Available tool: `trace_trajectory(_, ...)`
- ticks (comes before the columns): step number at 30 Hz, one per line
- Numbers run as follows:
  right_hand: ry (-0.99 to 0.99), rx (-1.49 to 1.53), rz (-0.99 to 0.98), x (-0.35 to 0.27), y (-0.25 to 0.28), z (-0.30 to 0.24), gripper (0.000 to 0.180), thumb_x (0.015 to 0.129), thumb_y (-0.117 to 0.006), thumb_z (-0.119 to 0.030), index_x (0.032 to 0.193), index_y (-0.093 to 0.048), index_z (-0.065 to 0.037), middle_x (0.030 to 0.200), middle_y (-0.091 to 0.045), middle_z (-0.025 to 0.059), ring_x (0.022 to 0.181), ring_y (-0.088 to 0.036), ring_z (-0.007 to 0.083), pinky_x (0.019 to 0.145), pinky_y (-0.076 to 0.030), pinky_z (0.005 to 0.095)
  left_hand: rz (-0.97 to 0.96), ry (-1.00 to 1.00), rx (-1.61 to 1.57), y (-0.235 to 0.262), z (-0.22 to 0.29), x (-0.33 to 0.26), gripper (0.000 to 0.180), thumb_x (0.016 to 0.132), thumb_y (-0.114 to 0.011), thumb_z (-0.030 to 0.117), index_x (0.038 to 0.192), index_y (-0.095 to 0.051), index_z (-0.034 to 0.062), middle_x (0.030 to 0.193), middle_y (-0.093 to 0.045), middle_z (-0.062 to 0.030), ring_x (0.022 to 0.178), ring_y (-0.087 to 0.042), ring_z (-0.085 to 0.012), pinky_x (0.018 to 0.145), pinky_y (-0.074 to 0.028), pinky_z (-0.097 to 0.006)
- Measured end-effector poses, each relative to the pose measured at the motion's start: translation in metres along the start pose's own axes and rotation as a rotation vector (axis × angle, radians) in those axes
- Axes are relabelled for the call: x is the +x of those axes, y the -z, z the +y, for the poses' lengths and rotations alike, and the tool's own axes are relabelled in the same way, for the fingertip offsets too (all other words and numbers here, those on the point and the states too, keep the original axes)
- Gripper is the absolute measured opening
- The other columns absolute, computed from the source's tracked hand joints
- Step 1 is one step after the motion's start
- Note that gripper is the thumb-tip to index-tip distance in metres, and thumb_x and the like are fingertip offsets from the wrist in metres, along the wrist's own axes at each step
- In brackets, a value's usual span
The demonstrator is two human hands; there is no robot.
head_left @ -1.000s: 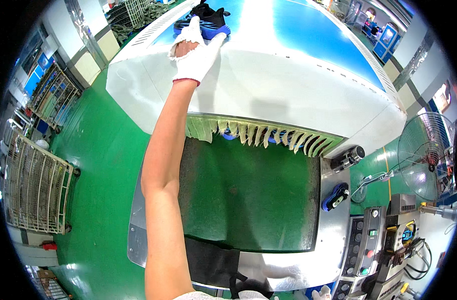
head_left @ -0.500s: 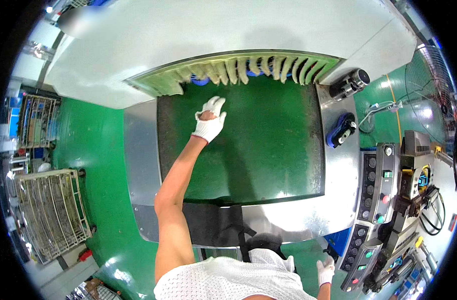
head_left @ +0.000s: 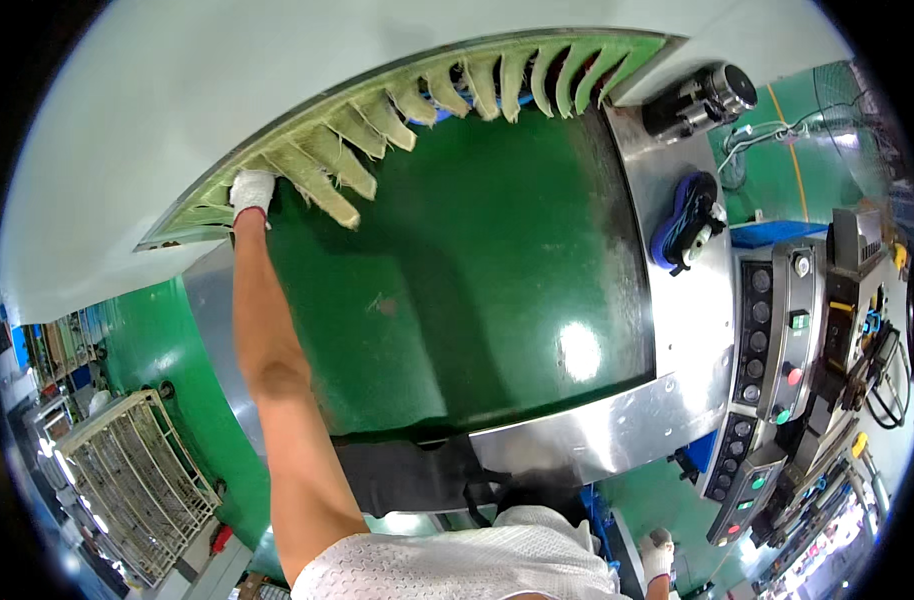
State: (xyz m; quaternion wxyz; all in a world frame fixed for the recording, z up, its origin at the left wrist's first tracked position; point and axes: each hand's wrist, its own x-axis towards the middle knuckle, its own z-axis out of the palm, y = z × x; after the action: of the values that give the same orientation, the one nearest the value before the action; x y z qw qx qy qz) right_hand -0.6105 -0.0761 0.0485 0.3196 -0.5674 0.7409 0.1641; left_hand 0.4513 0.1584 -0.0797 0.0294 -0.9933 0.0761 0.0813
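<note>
My left hand (head_left: 252, 193), in a white knit glove, reaches to the left end of the slit curtain (head_left: 322, 165). The curtain's pale green strips hang from the opening of a large white machine housing. Among those strips the left fingers are hidden, so what they hold or touch cannot be made out. Below the curtain lies a dark green conveyor belt (head_left: 497, 260), with my left arm stretched along its left side. At the lower right my right hand (head_left: 657, 553), also gloved, hangs low beside my body; its fingers look loosely apart, with nothing visible in them.
On the metal ledge at the right lie a blue and black shoe (head_left: 689, 222) and a dark cylinder (head_left: 699, 103). Control panels (head_left: 787, 335) with knobs and buttons stand farther right. At the left are wire rack carts (head_left: 137, 475). A metal edge (head_left: 597, 430) runs along the front.
My left hand has moved left and forward from above the belt into the curtain strips. The view has shifted closer to the opening. My right hand stays low at the right.
</note>
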Motion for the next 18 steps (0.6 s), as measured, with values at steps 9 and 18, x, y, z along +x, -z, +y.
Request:
trace_trajectory(9, 0.252, -0.347, -0.304, 0.016, -0.015, -0.191, 0.062, 0.088, -0.067, -0.047, 0.136, -0.058, -0.009, 0.129, -0.065, 0.0180, 0.123, -0.058, 0.0380, 0.102, -0.046, 0.0464, 0.434, -0.522, -0.385, 0.004, 0.039, -0.188, 0.028, 0.104, -0.050, 0.029, 0.117, -0.066, 0.0101, 0.122, -0.064, -0.0155, 0.111, -0.061, -0.0389, 0.095, -0.049, -0.049)
trace_trajectory(18, 0.918, -0.111, -0.336, -0.039, -0.014, -0.286, 0.081, 0.085, -0.072, -0.039, 0.151, -0.040, -0.004, 0.148, -0.050, 0.0236, 0.139, -0.049, 0.0337, 0.117, -0.036, 0.0404, -0.123, -1.041, -0.564, 0.073, 0.217, -0.515, 0.021, 0.086, -0.073, 0.013, 0.107, -0.069, 0.0106, 0.107, -0.065, -0.0114, 0.100, -0.066, -0.0298, 0.085, -0.054, -0.044)
